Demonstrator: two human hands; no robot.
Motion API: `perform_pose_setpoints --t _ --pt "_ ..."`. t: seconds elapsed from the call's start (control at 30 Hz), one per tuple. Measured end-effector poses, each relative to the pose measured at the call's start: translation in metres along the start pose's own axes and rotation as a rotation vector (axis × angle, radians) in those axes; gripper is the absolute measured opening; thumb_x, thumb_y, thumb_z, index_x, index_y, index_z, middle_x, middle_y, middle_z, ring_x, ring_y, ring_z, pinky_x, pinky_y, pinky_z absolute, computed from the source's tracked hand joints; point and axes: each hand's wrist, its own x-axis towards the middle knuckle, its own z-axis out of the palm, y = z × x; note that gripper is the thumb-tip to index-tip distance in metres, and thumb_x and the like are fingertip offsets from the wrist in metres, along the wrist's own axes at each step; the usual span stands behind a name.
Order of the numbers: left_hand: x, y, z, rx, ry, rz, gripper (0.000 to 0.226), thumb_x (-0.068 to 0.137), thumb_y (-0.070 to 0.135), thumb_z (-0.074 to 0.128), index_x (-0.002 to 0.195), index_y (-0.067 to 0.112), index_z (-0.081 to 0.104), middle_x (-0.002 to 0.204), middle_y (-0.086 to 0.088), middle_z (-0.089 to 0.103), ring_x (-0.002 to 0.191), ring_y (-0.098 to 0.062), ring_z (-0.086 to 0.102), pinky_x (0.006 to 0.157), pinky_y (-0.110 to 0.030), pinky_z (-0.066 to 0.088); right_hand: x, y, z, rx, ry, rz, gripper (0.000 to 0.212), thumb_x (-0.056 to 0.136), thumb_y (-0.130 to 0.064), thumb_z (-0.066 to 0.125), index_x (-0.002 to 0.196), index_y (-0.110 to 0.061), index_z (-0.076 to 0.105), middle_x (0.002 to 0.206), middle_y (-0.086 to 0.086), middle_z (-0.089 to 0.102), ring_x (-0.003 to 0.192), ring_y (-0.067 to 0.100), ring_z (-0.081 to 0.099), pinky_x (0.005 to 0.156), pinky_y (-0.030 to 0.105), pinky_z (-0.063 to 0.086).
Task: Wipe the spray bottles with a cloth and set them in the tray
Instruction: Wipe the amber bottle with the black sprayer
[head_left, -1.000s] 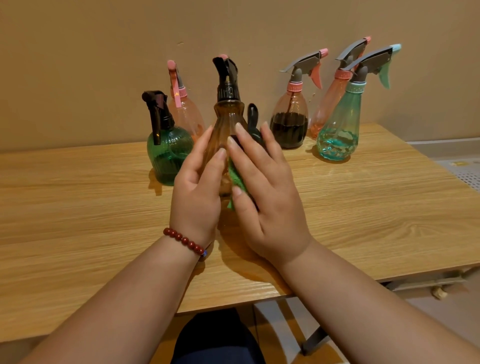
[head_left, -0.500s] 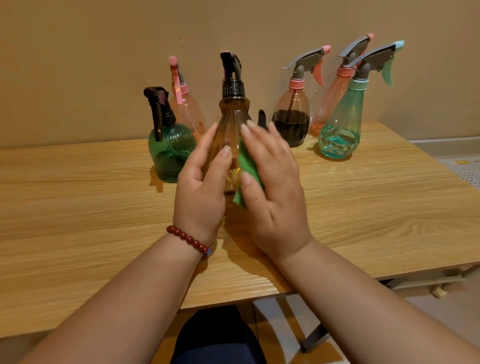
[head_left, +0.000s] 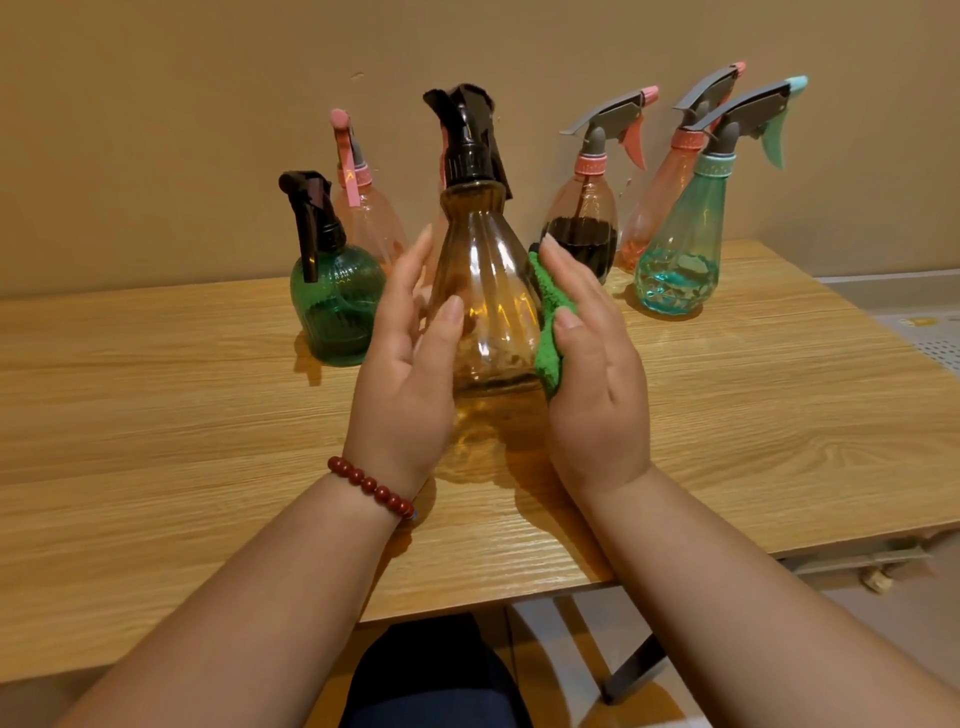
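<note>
- Near the middle of the wooden table (head_left: 156, 415), an amber spray bottle (head_left: 485, 291) with a black trigger head is upright between both hands; whether its base touches the tabletop I cannot tell.
- The left hand (head_left: 405, 374) clasps the bottle's left flank. Its fingers reach up almost straight along the glass and its thumb lies on the near face. A red bead bracelet (head_left: 371, 486) circles that wrist.
- The right hand (head_left: 592, 374) holds a green cloth (head_left: 550, 332) against the bottle's right flank, with the thumb pinning the cloth into the palm and the fingers long and close together behind it.
- Both forearms come in from the near edge.
- On the far left stand a green bottle (head_left: 337, 306) and, behind it, a pink bottle (head_left: 369, 218).
- On the far right stand a bottle of dark liquid (head_left: 584, 228), a tilted pink bottle (head_left: 660, 208) and a teal bottle (head_left: 685, 254).
- A plain tan wall (head_left: 208, 104) backs the table.
</note>
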Motion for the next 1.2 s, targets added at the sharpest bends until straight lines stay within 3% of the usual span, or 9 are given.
perform_pose_setpoints --t 0.1,0.2,0.3,0.47,0.67,0.77,0.9,1.0,1.2 --pt "-0.001 -0.002 -0.005 -0.099 -0.089 0.023 0.061 0.093 0.027 0.048 0.150 0.018 0.028 0.145 0.000 0.046 0.131 -0.011 0.048 0.104 -0.032 0.044 -0.002 -0.002 0.001 -0.093 -0.129 -0.124 0.049 0.096 -0.019 0.034 0.141 -0.002 0.041 0.152 0.012 0.036 0.144 0.023 0.027 0.118 0.041 0.024" --pt "-0.002 -0.002 -0.008 -0.060 -0.091 0.054 0.067 0.087 0.030 0.053 0.149 0.016 0.032 0.144 -0.004 0.048 0.130 -0.014 0.050 0.102 -0.031 0.046 -0.003 -0.006 0.001 -0.119 -0.181 -0.181 0.050 0.095 -0.016 0.035 0.142 0.001 0.037 0.155 0.017 0.026 0.147 0.029 0.018 0.119 0.045 0.019" --pt "-0.005 0.000 -0.008 0.000 -0.134 0.067 0.065 0.085 0.030 0.055 0.146 0.020 0.037 0.140 -0.001 0.051 0.126 -0.012 0.052 0.100 -0.031 0.048 -0.001 -0.006 -0.002 -0.076 -0.179 -0.123 0.051 0.096 -0.014 0.036 0.145 0.000 0.033 0.158 0.015 0.019 0.148 0.024 0.014 0.120 0.039 0.017" --pt "-0.008 -0.002 -0.003 0.095 -0.249 0.047 0.063 0.080 0.032 0.060 0.140 0.032 0.042 0.136 0.013 0.052 0.123 -0.002 0.052 0.093 -0.021 0.049 0.011 -0.001 -0.012 0.034 -0.160 0.068 0.056 0.098 -0.014 0.031 0.152 -0.010 0.015 0.162 0.004 0.005 0.147 0.004 0.003 0.116 0.015 0.008" --pt "-0.002 -0.002 -0.009 -0.013 -0.105 0.059 0.060 0.084 0.026 0.057 0.142 0.024 0.042 0.137 -0.002 0.055 0.123 -0.017 0.056 0.096 -0.037 0.051 0.005 0.000 -0.009 0.023 -0.305 0.020 0.056 0.095 -0.019 0.034 0.150 -0.010 0.024 0.160 0.000 0.012 0.147 0.004 0.009 0.119 0.024 0.013" --pt "-0.001 -0.002 -0.011 -0.019 -0.099 0.061 0.059 0.083 0.029 0.056 0.140 0.025 0.043 0.137 -0.004 0.055 0.123 -0.019 0.055 0.097 -0.041 0.051 0.004 -0.002 -0.006 0.052 -0.316 0.030 0.057 0.096 -0.014 0.035 0.151 -0.010 0.021 0.161 0.001 0.005 0.147 0.003 0.004 0.117 0.019 0.012" --pt "-0.003 -0.003 -0.008 0.015 -0.230 0.002 0.061 0.079 0.032 0.060 0.138 0.031 0.046 0.135 -0.001 0.055 0.122 -0.017 0.056 0.093 -0.034 0.052 0.009 -0.002 -0.011 0.053 -0.235 0.069 0.066 0.091 -0.026 0.032 0.153 -0.013 0.013 0.162 0.002 -0.002 0.147 0.003 -0.003 0.114 0.010 0.006" --pt "-0.005 -0.004 -0.006 0.047 -0.304 -0.008 0.062 0.077 0.034 0.061 0.138 0.033 0.046 0.137 0.003 0.054 0.122 -0.010 0.055 0.089 -0.025 0.052 0.012 0.000 -0.014 0.058 -0.170 0.105 0.066 0.092 -0.020 0.032 0.153 -0.013 0.009 0.162 0.002 -0.001 0.147 0.003 -0.004 0.111 0.007 0.004" --pt "-0.002 -0.002 -0.010 -0.044 -0.107 0.037 0.059 0.082 0.029 0.058 0.140 0.026 0.045 0.135 -0.003 0.055 0.122 -0.018 0.056 0.094 -0.036 0.052 0.005 -0.003 -0.010 0.057 -0.324 0.058 0.058 0.092 -0.018 0.036 0.149 -0.019 0.025 0.161 -0.003 0.010 0.146 0.001 0.008 0.116 0.016 0.012"
